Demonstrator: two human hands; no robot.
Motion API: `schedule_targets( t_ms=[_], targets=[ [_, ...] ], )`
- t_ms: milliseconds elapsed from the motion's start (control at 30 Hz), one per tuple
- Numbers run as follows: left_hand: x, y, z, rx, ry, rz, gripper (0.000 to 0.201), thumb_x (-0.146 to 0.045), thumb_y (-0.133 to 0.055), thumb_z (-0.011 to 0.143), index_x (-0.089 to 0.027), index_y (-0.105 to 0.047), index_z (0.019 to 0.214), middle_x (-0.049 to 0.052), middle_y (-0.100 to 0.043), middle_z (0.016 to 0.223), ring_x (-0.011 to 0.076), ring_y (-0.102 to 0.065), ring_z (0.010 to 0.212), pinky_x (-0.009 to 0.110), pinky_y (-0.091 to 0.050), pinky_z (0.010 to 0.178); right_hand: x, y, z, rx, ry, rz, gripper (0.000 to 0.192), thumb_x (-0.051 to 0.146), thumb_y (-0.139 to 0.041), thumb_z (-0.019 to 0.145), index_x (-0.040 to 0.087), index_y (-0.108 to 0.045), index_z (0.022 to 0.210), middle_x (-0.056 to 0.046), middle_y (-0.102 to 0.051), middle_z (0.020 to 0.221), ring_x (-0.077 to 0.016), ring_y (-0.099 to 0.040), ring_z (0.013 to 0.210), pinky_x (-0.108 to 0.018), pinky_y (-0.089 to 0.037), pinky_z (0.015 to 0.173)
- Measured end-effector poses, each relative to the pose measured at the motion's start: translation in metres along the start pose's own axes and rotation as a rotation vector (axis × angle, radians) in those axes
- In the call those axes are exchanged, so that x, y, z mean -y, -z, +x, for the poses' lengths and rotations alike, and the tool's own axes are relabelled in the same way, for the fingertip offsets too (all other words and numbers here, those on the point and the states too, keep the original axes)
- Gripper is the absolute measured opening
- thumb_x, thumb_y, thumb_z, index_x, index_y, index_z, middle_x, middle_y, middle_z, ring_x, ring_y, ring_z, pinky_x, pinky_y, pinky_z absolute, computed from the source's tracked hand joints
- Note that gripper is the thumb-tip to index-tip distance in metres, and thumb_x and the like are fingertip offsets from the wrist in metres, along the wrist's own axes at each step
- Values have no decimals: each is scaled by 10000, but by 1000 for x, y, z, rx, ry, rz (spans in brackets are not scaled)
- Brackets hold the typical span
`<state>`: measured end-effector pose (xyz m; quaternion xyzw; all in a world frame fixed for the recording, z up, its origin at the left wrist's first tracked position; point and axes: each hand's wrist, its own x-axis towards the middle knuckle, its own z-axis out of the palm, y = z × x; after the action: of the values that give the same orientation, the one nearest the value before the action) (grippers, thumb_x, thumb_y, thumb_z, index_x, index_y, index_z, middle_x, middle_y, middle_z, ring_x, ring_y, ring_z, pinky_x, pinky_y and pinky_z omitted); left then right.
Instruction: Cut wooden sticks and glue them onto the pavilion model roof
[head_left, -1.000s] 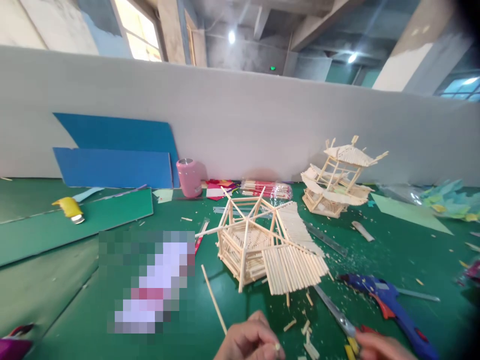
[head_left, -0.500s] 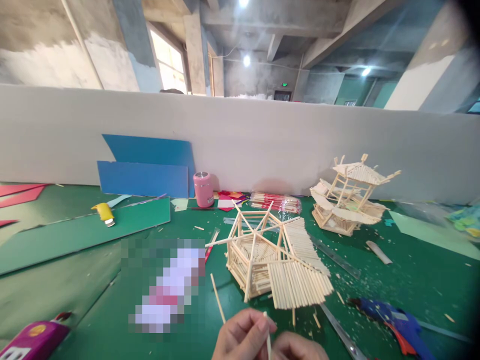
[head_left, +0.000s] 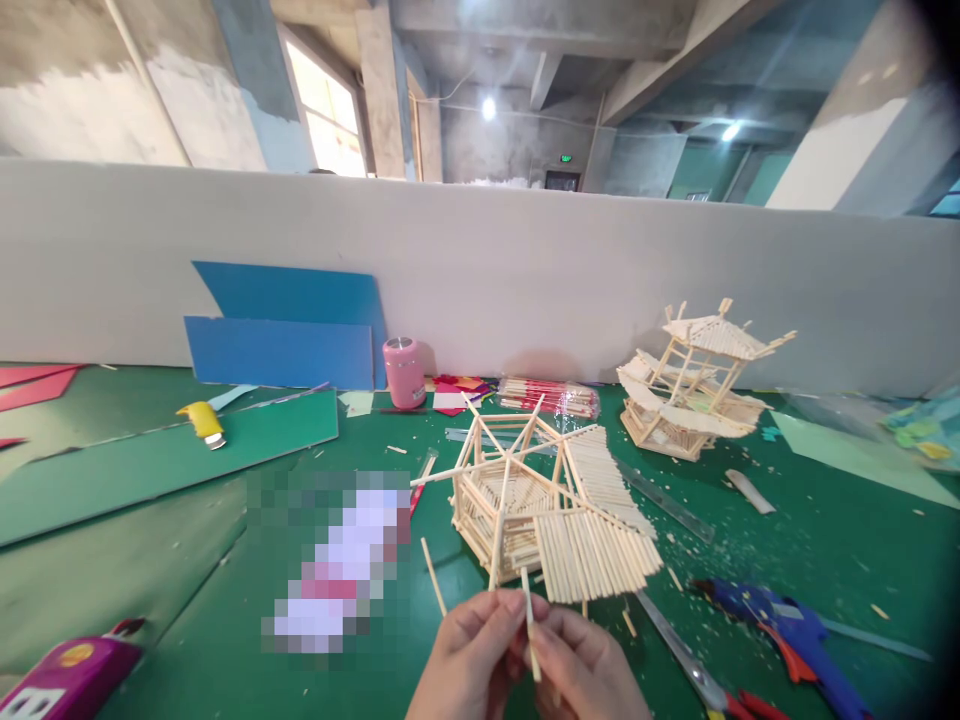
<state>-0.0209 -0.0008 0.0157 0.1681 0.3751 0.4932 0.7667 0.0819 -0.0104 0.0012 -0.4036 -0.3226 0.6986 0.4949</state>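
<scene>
Both hands meet at the front of the table, low in the view. My left hand [head_left: 474, 645] pinches a thin wooden stick [head_left: 529, 625] between thumb and fingers. My right hand [head_left: 581, 660] grips the same stick near its lower end, thumb against it. Just beyond them stands a stick-built pavilion model [head_left: 510, 500] with open roof beams. Two of its roof sides, such as the front panel [head_left: 596, 560], are covered with rows of sticks. A loose stick [head_left: 433, 577] lies left of the model. The undersides of my fingers are hidden.
Scissors [head_left: 686, 655] and a blue glue gun [head_left: 780, 625] lie to the right. A more complete pavilion [head_left: 694, 385] stands behind. At the back are a pink cup [head_left: 405, 373] and bagged sticks [head_left: 551, 395]. A yellow cutter [head_left: 204, 423] and purple power strip [head_left: 71, 670] lie left.
My hands have risen into fuller view, closer to the pavilion model. The stick now shows more of its length, and my right hand has closed on it beside the left.
</scene>
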Motion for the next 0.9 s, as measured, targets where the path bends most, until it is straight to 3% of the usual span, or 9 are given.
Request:
schedule_targets(
  t_ms=[367,600,900],
  targets=[
    [-6,-7,14,62,-31,-74,234,-283,-769,601,-123,-612,534,-10,-538,468,71,-445,448,181,-367,478,-9,6,16,-42,7,-8,504,583,-669,616,172,-449,422,95,-278,325,-31,-208,311,-212,-133,361],
    [-7,-17,14,14,-71,-65,236,-277,-747,633,-130,-582,549,-26,-511,460,64,-418,442,168,-338,451,-9,5,14,-65,45,27,498,566,-705,586,151,-481,428,58,-378,367,-37,-260,372,-222,-133,413],
    [0,-14,21,-80,-127,34,314,-360,-785,555,-142,-560,528,-48,-485,444,62,-390,432,172,-323,435,-15,5,13,-89,18,39,495,592,-689,596,172,-460,466,81,-311,373,-42,-216,359,-245,-75,416]
  ],
)
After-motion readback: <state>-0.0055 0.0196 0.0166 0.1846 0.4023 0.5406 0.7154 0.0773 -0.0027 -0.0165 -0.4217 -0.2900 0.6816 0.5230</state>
